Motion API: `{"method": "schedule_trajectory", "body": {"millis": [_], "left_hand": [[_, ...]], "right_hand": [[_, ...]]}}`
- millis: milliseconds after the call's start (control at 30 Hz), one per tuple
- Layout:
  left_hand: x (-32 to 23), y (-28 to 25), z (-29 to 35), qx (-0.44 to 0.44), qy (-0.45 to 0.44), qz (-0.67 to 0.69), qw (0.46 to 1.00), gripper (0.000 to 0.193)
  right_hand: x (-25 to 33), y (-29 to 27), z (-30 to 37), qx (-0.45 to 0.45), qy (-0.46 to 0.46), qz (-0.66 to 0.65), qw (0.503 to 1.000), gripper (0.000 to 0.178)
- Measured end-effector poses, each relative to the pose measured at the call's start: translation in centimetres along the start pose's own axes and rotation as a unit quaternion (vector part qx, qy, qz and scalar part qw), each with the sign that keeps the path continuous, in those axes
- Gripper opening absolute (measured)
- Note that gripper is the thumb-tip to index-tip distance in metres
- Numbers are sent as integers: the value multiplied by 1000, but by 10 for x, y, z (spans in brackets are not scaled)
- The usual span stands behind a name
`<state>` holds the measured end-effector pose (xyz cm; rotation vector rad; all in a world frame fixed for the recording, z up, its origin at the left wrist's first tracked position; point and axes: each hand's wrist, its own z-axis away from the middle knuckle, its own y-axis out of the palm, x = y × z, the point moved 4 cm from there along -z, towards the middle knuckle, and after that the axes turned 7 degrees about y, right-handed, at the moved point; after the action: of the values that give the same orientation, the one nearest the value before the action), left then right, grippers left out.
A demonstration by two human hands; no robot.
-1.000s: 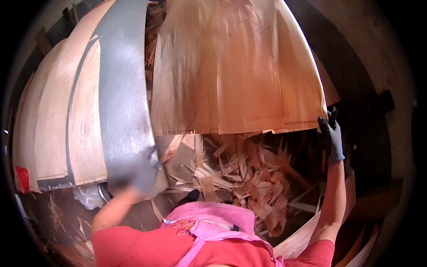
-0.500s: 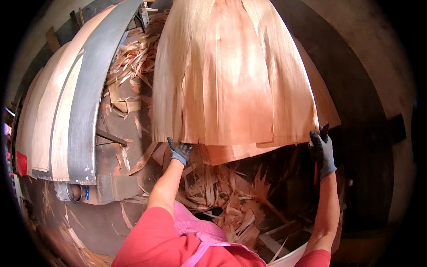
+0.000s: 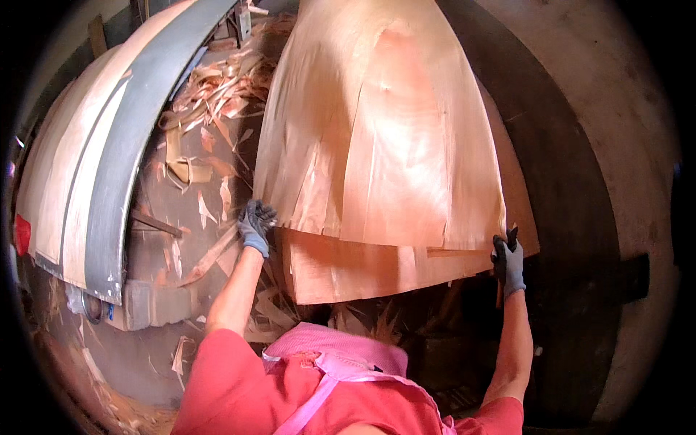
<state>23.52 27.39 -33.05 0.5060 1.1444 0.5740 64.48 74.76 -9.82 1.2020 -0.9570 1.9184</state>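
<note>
A large, thin sheet of wood veneer (image 3: pixel 406 159), pale tan with pinkish streaks and long splits, bows upward in front of me. My left hand (image 3: pixel 256 223), in a grey-and-black work glove, grips its near left corner with curled fingers. At the near right corner, my right hand (image 3: pixel 509 261), gloved alike, pinches the edge. Beneath it lies another pinkish veneer sheet (image 3: pixel 348 272), its near edge showing below the upper one. The far end of the upper sheet runs out of view.
To the left stands a dark grey bench (image 3: pixel 109 210) with pale veneer strips on it. Veneer scraps (image 3: pixel 221 87) litter the floor between the bench and the sheets. A pale block (image 3: pixel 156 303) sits under the bench's near end. A dark curved band (image 3: pixel 558 145) runs along the right.
My left hand has moved left and slightly up, my right hand slightly down. The upper sheet now bulges and its near edge slants. More of the lower sheet shows.
</note>
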Motion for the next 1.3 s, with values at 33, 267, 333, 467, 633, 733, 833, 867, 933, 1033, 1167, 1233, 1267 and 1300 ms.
{"method": "schedule_trajectory", "body": {"millis": [33, 267, 333, 467, 633, 733, 833, 867, 933, 1033, 1167, 1233, 1267, 1300], "left_hand": [[16, -5, 19, -5, -90, 24, 996, 31], [162, -21, 77, -122, -308, 39, 943, 100], [187, -29, 58, -82, -227, 72, 968, 79], [185, 25, 57, -169, -97, 104, 975, 80], [139, 13, 30, -177, 93, 80, 977, 63], [119, 132, 62, -242, 52, 65, 967, 43], [76, 103, 75, -174, 372, -282, 867, 37], [90, 110, 88, -197, 336, -370, 843, 32], [109, 135, 111, -198, 309, -422, 829, 28], [150, 94, 143, -219, 275, -318, 880, 30], [220, 77, 170, -244, 93, -168, 951, 30], [226, 44, 183, -261, 58, -247, 932, 31], [232, 45, 189, -262, 33, -253, 931, 30], [239, 39, 192, -271, -6, -269, 924, 28]], "right_hand": [[-3, -6, -7, -2, 13, 21, 1000, 41], [-3, -60, -67, -48, -76, 111, 990, 52], [-16, -74, -92, -43, -85, 100, 990, 51], [-74, -132, -152, -51, -60, 110, 991, 50], [-105, -114, -220, -4, 33, 170, 985, 49], [-124, -145, -243, -42, 10, 163, 986, 48], [-103, -122, -260, -8, 19, 138, 990, 49], [-101, -130, -263, -10, 23, 135, 991, 50], [-112, -147, -274, 1, -16, 87, 996, 50], [-104, -149, -266, 5, 17, 84, 996, 50], [-113, -197, -269, -21, -7, 35, 999, 52], [-111, -190, -261, -15, 25, 62, 998, 52], [-108, -191, -255, -22, 38, 75, 996, 52], [-109, -194, -257, -34, 4, 111, 993, 53]]}}
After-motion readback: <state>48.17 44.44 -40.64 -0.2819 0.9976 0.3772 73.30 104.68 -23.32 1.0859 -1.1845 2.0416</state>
